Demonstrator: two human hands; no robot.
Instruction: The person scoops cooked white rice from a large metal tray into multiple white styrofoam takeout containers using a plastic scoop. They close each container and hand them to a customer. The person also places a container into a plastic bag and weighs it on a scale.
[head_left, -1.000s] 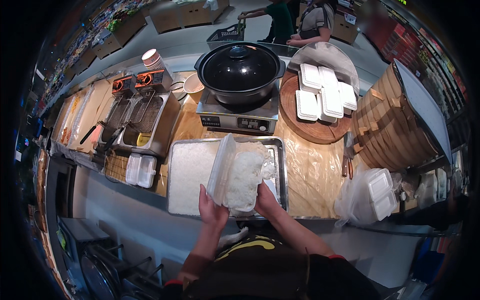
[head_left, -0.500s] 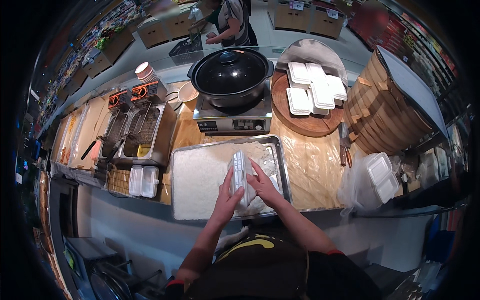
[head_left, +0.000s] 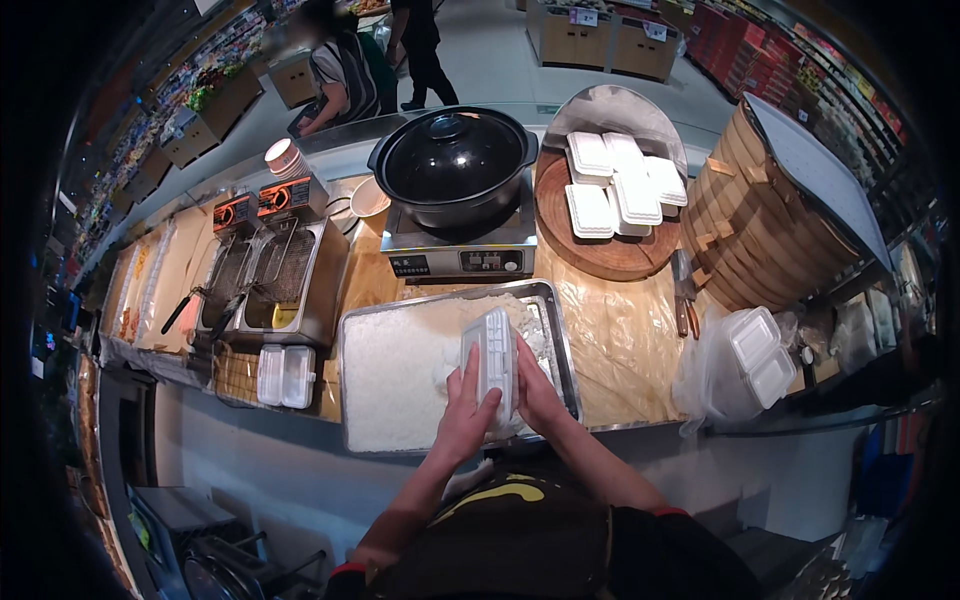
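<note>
A closed white takeout box (head_left: 490, 355) is tipped onto its side between my two hands, just above a metal tray (head_left: 349, 390). My left hand (head_left: 470, 410) grips the box on its left side, fingers pressed along it. My right hand (head_left: 536, 395) is closed round its right side. The tray holds a layer of white granular food (head_left: 395, 365), beige toward the back, with bare metal showing at its right.
Behind the tray sit a black lidded pot (head_left: 450, 170) on a burner (head_left: 455, 260) and a wooden board (head_left: 555, 240) with several white boxes. Fryers (head_left: 270, 280) stand left; bamboo steamers (head_left: 740, 225) and open boxes (head_left: 760, 355) right. People (head_left: 340, 75) are beyond the glass.
A second ago the box stood open with white food showing; it has been folded shut and turned on its side between my hands. The people beyond the glass have moved leftward.
</note>
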